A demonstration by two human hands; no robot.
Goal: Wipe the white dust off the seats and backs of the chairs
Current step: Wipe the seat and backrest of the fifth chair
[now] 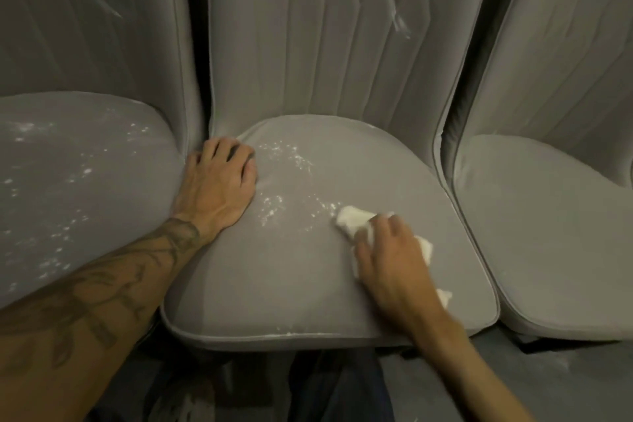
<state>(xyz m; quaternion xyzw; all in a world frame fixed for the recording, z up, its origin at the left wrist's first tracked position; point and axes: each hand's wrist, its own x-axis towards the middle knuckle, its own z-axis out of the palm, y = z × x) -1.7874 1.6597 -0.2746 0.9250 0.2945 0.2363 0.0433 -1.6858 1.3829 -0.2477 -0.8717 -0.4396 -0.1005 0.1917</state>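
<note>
White and crumpled, the cloth (352,219) lies on the near right part of the middle seat (274,277), and the right hand (394,257) presses it down with fingers curled round it. Just beyond the cloth, white dust (274,207) speckles the seat's middle, and at its far left corner the left hand (219,181) rests flat, fingers spread, holding nothing. The left seat (78,181) carries more dust, the right seat (548,233) looks nearly clean, and farther back white streaks (397,22) mark the middle chair's back (291,44).
</note>
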